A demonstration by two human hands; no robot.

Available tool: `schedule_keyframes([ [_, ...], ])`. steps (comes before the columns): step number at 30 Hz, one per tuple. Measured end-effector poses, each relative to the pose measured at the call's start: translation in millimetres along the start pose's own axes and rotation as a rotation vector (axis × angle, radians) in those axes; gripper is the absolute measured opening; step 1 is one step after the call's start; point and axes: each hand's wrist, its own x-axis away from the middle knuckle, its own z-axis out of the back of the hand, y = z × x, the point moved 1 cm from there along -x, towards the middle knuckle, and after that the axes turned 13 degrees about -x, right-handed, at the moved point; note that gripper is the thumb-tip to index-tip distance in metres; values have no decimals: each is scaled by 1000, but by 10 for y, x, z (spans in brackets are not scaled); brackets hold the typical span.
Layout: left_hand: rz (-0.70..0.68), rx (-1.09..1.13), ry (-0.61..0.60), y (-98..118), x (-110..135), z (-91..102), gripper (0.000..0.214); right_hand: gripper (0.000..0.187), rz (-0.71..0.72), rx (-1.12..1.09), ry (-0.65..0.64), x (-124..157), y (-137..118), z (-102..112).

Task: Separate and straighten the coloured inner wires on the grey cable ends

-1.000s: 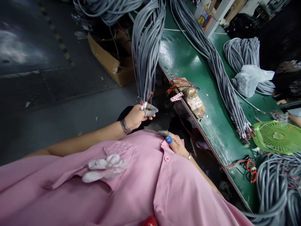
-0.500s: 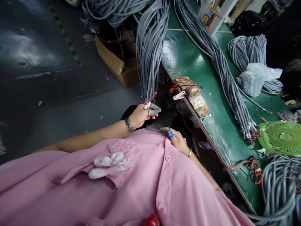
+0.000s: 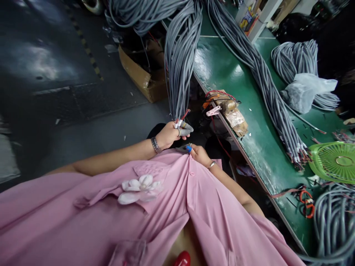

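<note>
My left hand (image 3: 169,135), with a watch on the wrist and grey finger covers, is closed around the ends of several grey cables (image 3: 181,70). White bands and thin red wires show at those cable ends just above the fingers. To its right and slightly lower, my right hand (image 3: 200,154) pinches the front edge of the pink shirt (image 3: 166,218). Folds in the cloth run toward that hand. Blue tape wraps its thumb, and its fingertips are partly hidden by the cloth.
A green worktable (image 3: 266,166) runs along my right, bearing a long cable bundle (image 3: 263,81), a wooden block (image 3: 235,118) at its edge, a green fan (image 3: 337,160) and orange-handled scissors (image 3: 307,204). An open cardboard box (image 3: 138,75) stands on the floor ahead.
My right hand has moved left and up to the shirt's front edge and pulls the cloth taut. My left hand keeps its hold on the cables. The view has shifted slightly.
</note>
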Motion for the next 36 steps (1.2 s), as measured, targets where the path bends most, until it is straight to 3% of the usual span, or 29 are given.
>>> schedule_keyframes([
  [4, 13, -32, -49, 22, 5, 10, 24, 22, -52, 134, -21, 45, 43, 46],
  [7, 21, -77, -125, 34, 5, 14, 23, 22, -31, 121, 86, 55, -43, 172],
  [13, -5, -142, -219, 53, 28, 16, 18, 32, 229, -111, 310, 76, -616, 438],
  [18, -37, -190, -251, 83, 26, -17, 11, 27, 310, -210, 231, 127, -1083, 404],
  [21, -177, -278, -187, 102, -24, -68, 5, 24, 314, -142, 241, 82, -1214, 339],
  [25, -398, -521, -77, 135, -74, -138, 5, 22, 340, 14, 415, -18, -1264, 318],
  [31, -325, -653, 0, 115, -39, -182, 19, 22, 270, 62, 505, -59, -1145, 353],
  [36, -291, -537, -47, 154, 2, -159, 24, 20, 331, -143, 473, -60, -999, 311],
])
